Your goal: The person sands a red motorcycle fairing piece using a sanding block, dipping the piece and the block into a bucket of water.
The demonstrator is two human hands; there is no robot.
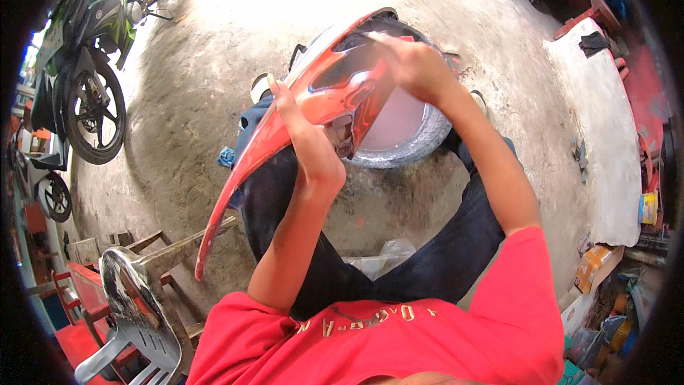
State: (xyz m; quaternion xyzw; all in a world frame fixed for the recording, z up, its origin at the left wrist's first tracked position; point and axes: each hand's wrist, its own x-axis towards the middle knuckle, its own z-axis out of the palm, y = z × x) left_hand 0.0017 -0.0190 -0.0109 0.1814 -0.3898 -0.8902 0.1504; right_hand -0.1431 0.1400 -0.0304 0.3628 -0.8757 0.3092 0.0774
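Observation:
A long curved red panel [335,93] with dark patches, which looks like a motorcycle body panel, slants across a round basin of cloudy liquid [395,160] between my legs. My left hand [306,139] grips the panel near its middle, thumb over the outer edge, the other fingers mostly hidden beneath. The panel's narrow tapered end reaches down past my left knee. My right hand [413,68] is at the panel's wide upper part, over the basin. Motion smears its fingers, so whether something is between them and the surface cannot be made out.
Two motorcycles, one green and black [100,78], stand at the left. A worn grey plastic chair [139,306] and wooden pieces are at lower left. Along the right runs a pale ledge [602,150], with a cardboard box [595,267] and clutter near its lower end. The floor is concrete.

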